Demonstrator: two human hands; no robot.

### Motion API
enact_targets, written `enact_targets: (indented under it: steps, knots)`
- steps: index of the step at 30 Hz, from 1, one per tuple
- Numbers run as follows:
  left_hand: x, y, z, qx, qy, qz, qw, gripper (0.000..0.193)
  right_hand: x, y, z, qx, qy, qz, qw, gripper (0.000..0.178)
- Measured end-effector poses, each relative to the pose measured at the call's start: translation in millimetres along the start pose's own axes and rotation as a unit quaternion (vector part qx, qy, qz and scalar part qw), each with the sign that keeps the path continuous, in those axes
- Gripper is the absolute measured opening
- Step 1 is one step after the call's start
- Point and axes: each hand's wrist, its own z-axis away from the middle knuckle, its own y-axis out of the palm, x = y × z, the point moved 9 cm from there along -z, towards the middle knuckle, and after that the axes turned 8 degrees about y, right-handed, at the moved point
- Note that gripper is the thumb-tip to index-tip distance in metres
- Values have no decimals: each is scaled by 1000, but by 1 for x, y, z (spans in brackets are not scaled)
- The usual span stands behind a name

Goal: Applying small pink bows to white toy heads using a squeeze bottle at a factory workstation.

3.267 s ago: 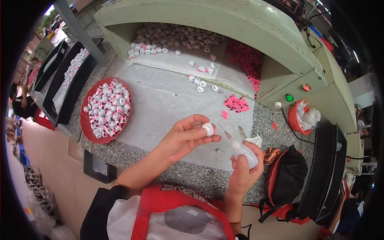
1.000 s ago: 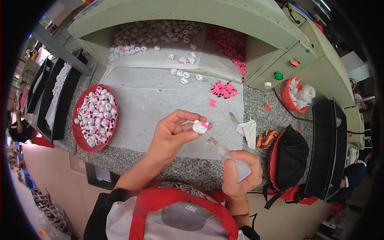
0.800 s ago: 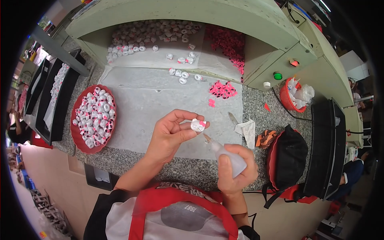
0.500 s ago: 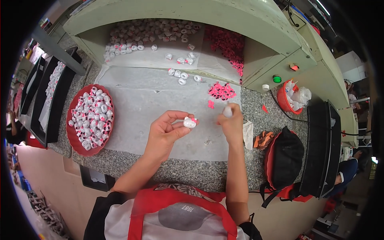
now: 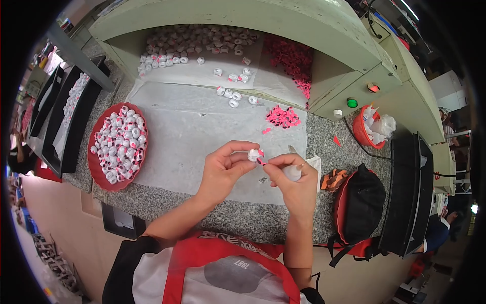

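Observation:
Between the thumb and fingers of my left hand point(image 5: 221, 169) is a small rounded white piece point(image 5: 254, 154) with pink on its upper side. My right hand point(image 5: 299, 191) comes up against it, pinching a small pink piece with a dark spot point(image 5: 260, 161) at the white piece's edge. Tucked in the same hand is a small translucent white squeeze bottle point(image 5: 292, 173) with a thin nozzle. Just beyond lies a pile of similar pink pieces point(image 5: 283, 117). A few white pieces point(image 5: 233, 103) rest at the far side of the paper sheet point(image 5: 177, 147).
At the left stands a red scalloped bowl point(image 5: 92, 164) heaped with white and pink pieces. A pale green cabinet point(image 5: 243, 14) overhangs more pieces at the back. To the right are a red basket point(image 5: 360, 133), a black bag point(image 5: 362, 202) and a black tray point(image 5: 405, 202).
My right hand has come from beside the pink pile toward me and left, now bringing a pink piece to the white piece. My left hand has shifted slightly right.

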Motion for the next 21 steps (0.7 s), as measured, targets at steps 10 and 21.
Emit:
enact_targets:
  steps: [10,21]
  knots:
    - [-23,14,-3,43,70,15,997,27,13,-6,5,-57,-93,67,992,10]
    - [-2,17,5,-10,71,-45,996,22,0,-9,7,-22,-128,19,991,18]
